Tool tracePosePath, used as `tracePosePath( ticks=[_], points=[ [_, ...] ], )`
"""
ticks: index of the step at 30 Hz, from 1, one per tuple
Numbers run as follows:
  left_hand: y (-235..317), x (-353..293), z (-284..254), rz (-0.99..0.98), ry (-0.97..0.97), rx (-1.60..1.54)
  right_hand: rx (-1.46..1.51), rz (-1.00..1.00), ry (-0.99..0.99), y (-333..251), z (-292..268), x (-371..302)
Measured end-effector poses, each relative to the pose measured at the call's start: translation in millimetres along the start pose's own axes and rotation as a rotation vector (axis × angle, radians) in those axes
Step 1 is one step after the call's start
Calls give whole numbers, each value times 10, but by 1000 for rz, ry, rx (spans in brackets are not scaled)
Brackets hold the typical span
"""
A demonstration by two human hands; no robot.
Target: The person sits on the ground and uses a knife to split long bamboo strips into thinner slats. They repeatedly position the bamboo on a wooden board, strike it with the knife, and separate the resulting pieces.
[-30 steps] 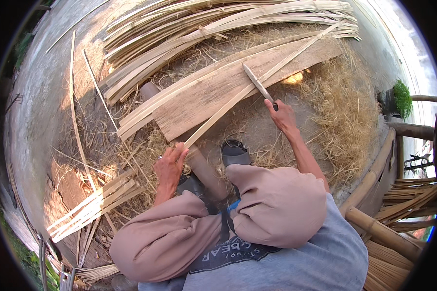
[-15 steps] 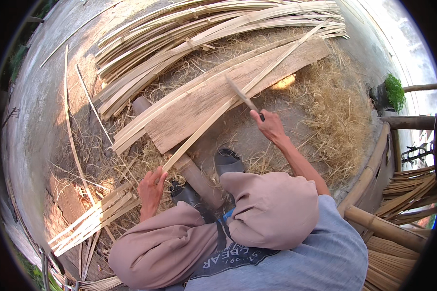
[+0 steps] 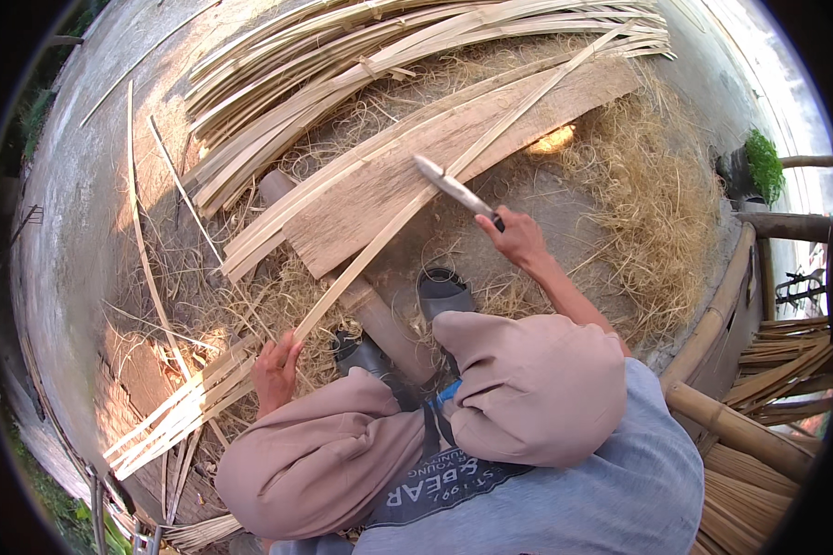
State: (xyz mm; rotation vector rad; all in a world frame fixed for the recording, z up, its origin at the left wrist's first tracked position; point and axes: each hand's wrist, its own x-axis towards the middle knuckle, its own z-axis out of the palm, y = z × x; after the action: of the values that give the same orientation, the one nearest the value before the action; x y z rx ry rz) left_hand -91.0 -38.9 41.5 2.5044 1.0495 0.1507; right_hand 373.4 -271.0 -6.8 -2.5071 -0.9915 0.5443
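My left hand (image 3: 276, 366) is closed round the near end of a long, pale bamboo strip (image 3: 377, 244). The strip runs away up to the right, across a flat wooden board (image 3: 356, 220). In my right hand (image 3: 514, 236) is the handle of a knife (image 3: 457, 188) with a long, straight blade. The blade lies across the strip near the board's lower edge, its tip pointing up to the left. More long strips (image 3: 250, 242) lie along the board's far side. A thick round pole (image 3: 389, 330) passes under the board and between my feet.
A big stack of split bamboo strips (image 3: 342, 88) lies beyond the board. Thin curled shavings (image 3: 652, 222) cover the ground at right. Shorter strips (image 3: 180, 407) lie at my left. A bamboo rail (image 3: 736, 427) and a potted plant (image 3: 762, 166) stand at right.
The knife blade has turned, so its broad face now shows, and it sits slightly lower along the strip. My left hand has shifted a little down and left with the strip's end.
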Motion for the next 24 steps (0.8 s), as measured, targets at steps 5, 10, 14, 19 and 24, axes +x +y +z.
tracePosePath(
  ticks=[5, 10, 14, 19, 24],
  points=[
    [265, 256, 75, 41, 60, -55, 3, -95, -60, -243, 182, -72],
    [-265, -307, -90, 28, -11, -64, 99, 277, 214, 814, -432, 427],
    [-130, -309, -186, -49, -50, -37, 10, 34, 53, 183, -174, 270],
    [-732, -839, -586, -156, -209, 76, 94, 260, 111, 413, -244, 457],
    [12, -163, -443, 157, 49, 108, 2, 254, 215, 781, -629, 730]
  ],
)
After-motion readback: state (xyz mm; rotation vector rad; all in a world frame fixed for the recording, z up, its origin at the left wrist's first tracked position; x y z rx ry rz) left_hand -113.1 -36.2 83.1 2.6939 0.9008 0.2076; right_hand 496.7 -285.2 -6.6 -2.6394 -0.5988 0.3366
